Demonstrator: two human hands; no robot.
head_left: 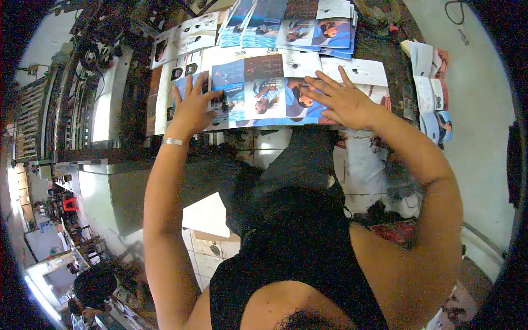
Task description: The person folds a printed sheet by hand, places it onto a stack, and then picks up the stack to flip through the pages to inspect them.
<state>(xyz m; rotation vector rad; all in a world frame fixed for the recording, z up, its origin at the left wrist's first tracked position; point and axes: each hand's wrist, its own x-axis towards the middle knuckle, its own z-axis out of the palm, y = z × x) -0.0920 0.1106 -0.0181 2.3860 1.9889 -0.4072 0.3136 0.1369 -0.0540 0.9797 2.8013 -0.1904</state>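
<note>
A printed sheet [264, 99] with blue, brown and white photo panels lies flat near the front edge of the table. On its left part rests my left hand [193, 107], fingers spread, a silver bracelet at the wrist. My right hand [344, 102] lies with spread fingers over the right part of the sheet, beside a panel showing a person. Neither hand is closed on anything. Beyond the sheet, a stack of printed sheets [286, 27] overlaps other white printed pages [190, 34].
Folded printed sheets [430, 88] hang at the table's right side. Dark metal machinery [66, 104] stands at the left, above a pale green box-like surface [137, 192]. A white board [206, 215] is below the table. Another person [96, 283] is at the lower left.
</note>
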